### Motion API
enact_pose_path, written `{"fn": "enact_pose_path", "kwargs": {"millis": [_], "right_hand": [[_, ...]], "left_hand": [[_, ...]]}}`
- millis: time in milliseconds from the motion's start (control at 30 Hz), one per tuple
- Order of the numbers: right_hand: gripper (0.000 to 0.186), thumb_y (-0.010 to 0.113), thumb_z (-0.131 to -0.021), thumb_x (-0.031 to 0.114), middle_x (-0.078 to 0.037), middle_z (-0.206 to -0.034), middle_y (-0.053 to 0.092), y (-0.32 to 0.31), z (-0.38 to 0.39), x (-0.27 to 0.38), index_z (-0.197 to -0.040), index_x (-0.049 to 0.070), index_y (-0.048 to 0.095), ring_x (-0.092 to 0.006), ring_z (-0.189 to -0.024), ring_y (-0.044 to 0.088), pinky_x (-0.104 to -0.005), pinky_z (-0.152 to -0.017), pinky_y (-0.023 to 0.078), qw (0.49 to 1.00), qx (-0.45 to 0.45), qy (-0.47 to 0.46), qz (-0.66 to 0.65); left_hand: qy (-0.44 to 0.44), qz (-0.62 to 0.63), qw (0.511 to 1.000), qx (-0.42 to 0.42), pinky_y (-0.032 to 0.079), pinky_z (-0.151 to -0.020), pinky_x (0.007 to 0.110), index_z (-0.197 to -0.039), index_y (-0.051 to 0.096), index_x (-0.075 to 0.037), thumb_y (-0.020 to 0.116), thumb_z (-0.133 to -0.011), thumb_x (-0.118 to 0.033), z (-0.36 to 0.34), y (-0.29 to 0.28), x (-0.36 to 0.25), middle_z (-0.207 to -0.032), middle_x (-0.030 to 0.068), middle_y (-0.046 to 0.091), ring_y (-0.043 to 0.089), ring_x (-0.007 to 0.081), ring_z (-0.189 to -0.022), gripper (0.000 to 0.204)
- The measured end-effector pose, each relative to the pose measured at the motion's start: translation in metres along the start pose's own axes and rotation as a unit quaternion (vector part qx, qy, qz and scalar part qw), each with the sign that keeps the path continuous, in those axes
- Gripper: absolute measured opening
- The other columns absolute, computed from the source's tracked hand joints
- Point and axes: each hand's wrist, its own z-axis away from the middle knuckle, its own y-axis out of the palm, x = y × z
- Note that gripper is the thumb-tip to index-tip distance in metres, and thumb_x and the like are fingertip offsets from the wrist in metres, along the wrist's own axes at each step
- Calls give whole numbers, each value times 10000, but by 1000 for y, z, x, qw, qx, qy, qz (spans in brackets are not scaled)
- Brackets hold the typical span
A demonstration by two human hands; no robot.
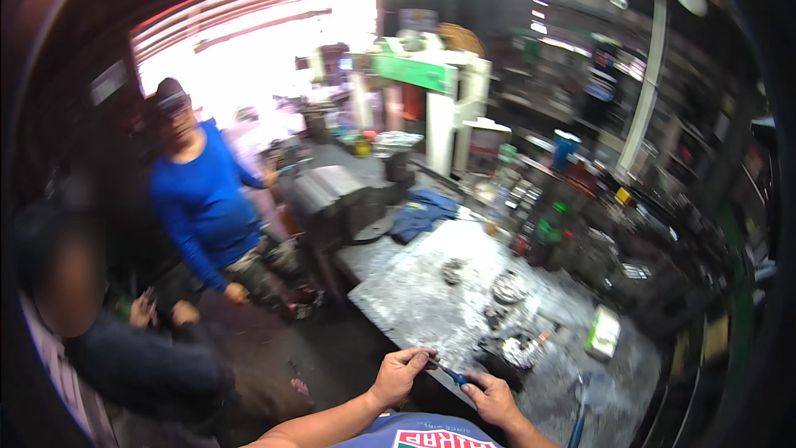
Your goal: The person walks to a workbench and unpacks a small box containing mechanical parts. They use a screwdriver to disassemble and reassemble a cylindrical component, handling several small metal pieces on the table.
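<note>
My left hand (400, 376) and my right hand (492, 398) are close together over the front edge of a grey metal-topped workbench (414, 303). Between them is a screwdriver (458, 378) with a blue handle. The right hand grips the handle, while the left fingers pinch the far end of the shaft; whether something small sits in that pinch is hidden. Just beyond my hands lie a dark part with a shiny metal piece (521, 352) and a round silvery metal part (507, 288). Another blue-handled tool (578, 415) rests on the bench at the right.
A white and green box (603, 333) stands at the bench's right. Bottles, including a green one (551, 222), and dark machine parts crowd the back. A blue cloth (424, 214) lies at the far left corner. Two people are at the left, one in a blue shirt (203, 191).
</note>
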Motion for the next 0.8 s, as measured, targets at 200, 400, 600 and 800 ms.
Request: {"fn": "enact_pose_path", "kwargs": {"millis": [200, 400, 600, 800], "right_hand": [[444, 830, -998, 258, -241, -1219, 818, -10, 80, -9, -1343, -15, 763, -296, -1126, 795, -412, -1006, 605, 974, -199, 109, -24], [408, 806, -1001, 206, -231, -1194, 824, 10, 141, -30, -1326, -36, 759, -304, -1128, 800, -406, -1010, 604, 901, -383, 181, -94], [395, 744, -1002, 103, -256, -1256, 800, 19, 158, -36, -1372, -36, 726, -364, -1179, 795, -428, -1027, 614, 870, -450, 191, -64], [383, 746, -998, 108, -270, -1197, 802, 15, 148, -34, -1351, -39, 724, -411, -1118, 802, -440, -980, 625, 896, -416, 154, 4]], "left_hand": [[-72, -128, 962, 232, 578, -1019, 365, -1267, 798, 50, 675, -1140, -294, -67, 64, 15, -1141, 107, 824, 746, 190, -1100, 387], [69, -323, 854, 401, 587, -1008, 408, -1295, 788, -30, 852, -990, -270, -113, 116, 22, -1148, 149, 799, 765, 310, -1079, 393], [281, -496, 665, 482, 403, -1294, 560, -1622, 559, -176, 1007, -745, -333, -174, 152, 28, -1684, 203, 512, 445, 467, -1575, 997], [205, -542, 647, 496, 374, -1318, 557, -1667, 487, -156, 990, -765, -385, -170, 159, 49, -1696, 246, 486, 430, 495, -1576, 1059]]}}
